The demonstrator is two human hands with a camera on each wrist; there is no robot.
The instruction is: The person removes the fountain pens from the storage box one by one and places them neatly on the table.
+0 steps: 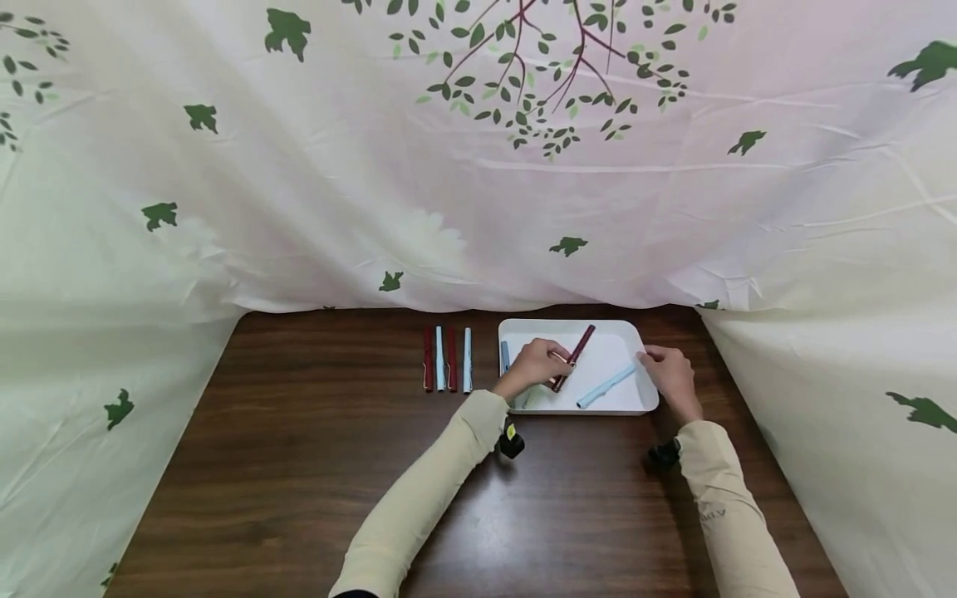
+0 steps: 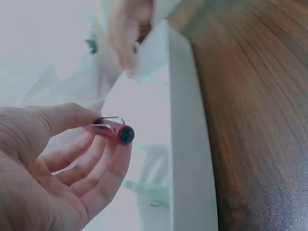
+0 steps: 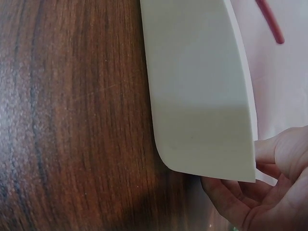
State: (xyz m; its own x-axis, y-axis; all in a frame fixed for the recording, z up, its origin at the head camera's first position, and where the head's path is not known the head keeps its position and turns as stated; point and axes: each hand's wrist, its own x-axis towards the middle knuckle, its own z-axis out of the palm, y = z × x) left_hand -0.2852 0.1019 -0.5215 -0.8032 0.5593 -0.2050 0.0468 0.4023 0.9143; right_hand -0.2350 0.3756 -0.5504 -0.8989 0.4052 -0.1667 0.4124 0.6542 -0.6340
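My left hand (image 1: 537, 363) is over the white tray (image 1: 523, 324), pinching a dark red pen (image 1: 581, 344) between thumb and fingers. The left wrist view shows the clip and dark round end of this red pen (image 2: 109, 131) pointing at the camera. My right hand (image 1: 670, 375) grips the tray's right end. In the right wrist view, its thumb is at the inner side of the tray wall (image 3: 202, 96) and its fingers are outside, beneath the corner. A light blue pen (image 1: 604, 388) lies slantwise in the tray, and a blue pen (image 1: 505, 355) lies near its left end.
Left of the tray, two dark red pens (image 1: 429, 357) and two light blue pens (image 1: 467, 359) lie side by side in alternating colours on the brown wooden table (image 1: 314, 448). A printed cloth (image 1: 336, 208) hangs behind the table and along both sides.
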